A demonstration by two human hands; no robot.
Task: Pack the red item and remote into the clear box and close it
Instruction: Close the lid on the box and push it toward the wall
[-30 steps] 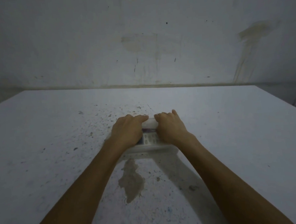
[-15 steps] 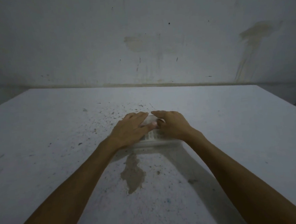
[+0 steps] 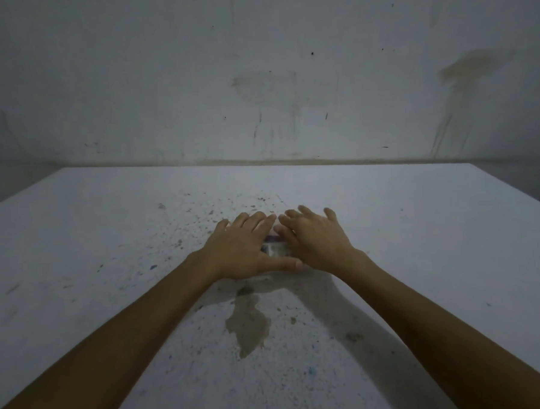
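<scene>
The clear box (image 3: 276, 251) sits in the middle of the table, almost wholly covered by both hands. My left hand (image 3: 243, 251) lies flat on its left part, fingers spread, thumb stretched along the near edge. My right hand (image 3: 314, 241) lies flat on its right part, fingers spread forward. In the gap between the hands a pale remote (image 3: 272, 247) with buttons shows through the lid. The red item is hidden from view.
The white table (image 3: 421, 243) is speckled with dark specks around the box and has a brown stain (image 3: 248, 324) in front of it. A stained grey wall (image 3: 256, 80) rises right behind the table's far edge.
Both hands went from curled fists gripping the box's far edge to flat, spread palms lying on its top. The view has shifted slightly.
</scene>
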